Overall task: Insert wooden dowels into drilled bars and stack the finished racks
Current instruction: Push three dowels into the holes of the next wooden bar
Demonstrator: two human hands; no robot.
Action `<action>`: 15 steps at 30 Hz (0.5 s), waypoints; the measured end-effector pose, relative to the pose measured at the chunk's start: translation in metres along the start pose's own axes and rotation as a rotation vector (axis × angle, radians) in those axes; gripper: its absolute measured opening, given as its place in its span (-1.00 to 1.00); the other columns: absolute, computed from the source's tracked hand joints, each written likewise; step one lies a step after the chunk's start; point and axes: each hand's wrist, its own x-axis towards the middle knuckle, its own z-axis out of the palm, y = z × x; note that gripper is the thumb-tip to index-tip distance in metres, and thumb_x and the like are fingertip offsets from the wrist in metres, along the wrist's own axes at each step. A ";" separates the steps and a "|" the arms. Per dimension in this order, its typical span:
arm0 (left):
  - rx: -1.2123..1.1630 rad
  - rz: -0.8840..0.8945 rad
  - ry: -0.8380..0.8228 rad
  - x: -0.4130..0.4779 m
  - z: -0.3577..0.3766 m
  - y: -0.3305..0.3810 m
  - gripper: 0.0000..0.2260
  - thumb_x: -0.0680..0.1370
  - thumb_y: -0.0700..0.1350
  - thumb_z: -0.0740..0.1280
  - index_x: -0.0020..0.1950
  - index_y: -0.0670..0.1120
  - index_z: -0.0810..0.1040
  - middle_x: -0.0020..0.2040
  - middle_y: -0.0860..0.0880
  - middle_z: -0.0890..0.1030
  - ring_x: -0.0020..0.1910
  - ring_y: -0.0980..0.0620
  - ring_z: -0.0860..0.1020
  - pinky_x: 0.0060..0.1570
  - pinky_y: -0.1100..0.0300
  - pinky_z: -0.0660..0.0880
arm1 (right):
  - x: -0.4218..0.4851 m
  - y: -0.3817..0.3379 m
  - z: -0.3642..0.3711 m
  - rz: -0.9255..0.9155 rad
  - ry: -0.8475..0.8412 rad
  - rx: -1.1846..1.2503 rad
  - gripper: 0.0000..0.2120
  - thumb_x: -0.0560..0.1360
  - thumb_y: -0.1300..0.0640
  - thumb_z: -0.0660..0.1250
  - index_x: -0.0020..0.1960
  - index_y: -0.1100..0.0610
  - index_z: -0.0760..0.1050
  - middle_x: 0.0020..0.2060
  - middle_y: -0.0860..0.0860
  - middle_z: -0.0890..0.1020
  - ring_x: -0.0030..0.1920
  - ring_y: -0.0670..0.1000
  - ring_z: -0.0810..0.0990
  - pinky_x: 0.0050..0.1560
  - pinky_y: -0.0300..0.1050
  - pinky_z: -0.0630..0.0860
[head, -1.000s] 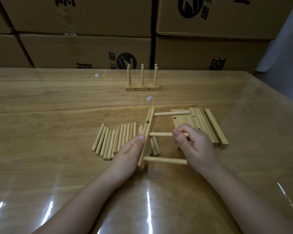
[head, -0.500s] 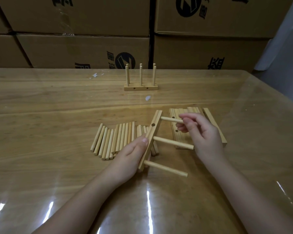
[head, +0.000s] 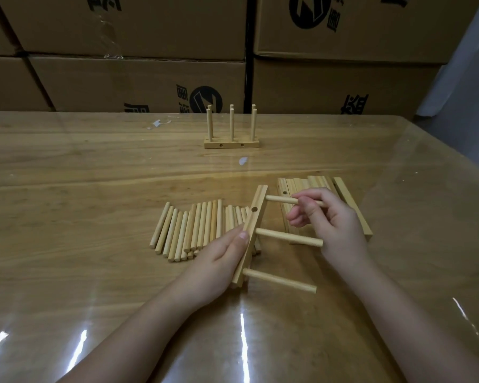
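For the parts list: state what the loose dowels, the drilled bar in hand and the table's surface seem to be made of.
Loose dowels: pale wood, matte, apparently unvarnished. Drilled bar: same light wood, grain lines visible, bare hole. Table surface: wood-grain top, probably under clear plastic sheet, judging by streaky glare and wrinkles at the right edge.

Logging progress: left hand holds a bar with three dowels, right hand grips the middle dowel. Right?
Not quite: in the head view the right hand grips the farthest dowel, not the middle dowel. The left hand does hold the bar with three dowels.
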 end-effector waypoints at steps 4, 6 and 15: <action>-0.094 0.057 0.018 0.001 0.001 0.004 -0.67 0.61 0.13 0.04 -0.03 0.10 0.57 -0.28 0.21 0.59 -0.25 0.24 0.53 -0.17 0.37 0.41 | 0.002 -0.001 0.006 0.157 0.016 0.222 -0.66 0.50 -0.08 0.17 0.21 0.03 0.40 -0.17 0.06 0.67 -0.14 0.02 0.66 -0.15 -0.21 0.57; -0.174 0.052 0.110 0.003 0.000 0.004 -0.63 0.66 0.01 0.03 -0.23 0.09 0.54 -0.40 0.15 0.52 -0.43 0.23 0.45 -0.37 0.36 0.40 | 0.005 -0.002 0.006 0.275 0.062 0.358 -0.52 0.45 -0.23 0.11 0.23 0.04 0.38 -0.20 0.06 0.67 -0.18 0.03 0.66 -0.22 -0.20 0.57; -0.847 0.026 0.112 0.011 -0.011 0.001 -0.67 0.47 -0.06 0.36 0.16 -0.15 0.41 -0.04 -0.11 0.68 -0.16 -0.05 0.68 -0.27 0.20 0.60 | -0.009 -0.015 0.020 0.229 -0.239 0.169 -0.62 0.40 -0.18 0.30 0.02 0.10 0.47 -0.29 -0.03 0.64 -0.34 -0.07 0.60 -0.34 -0.30 0.50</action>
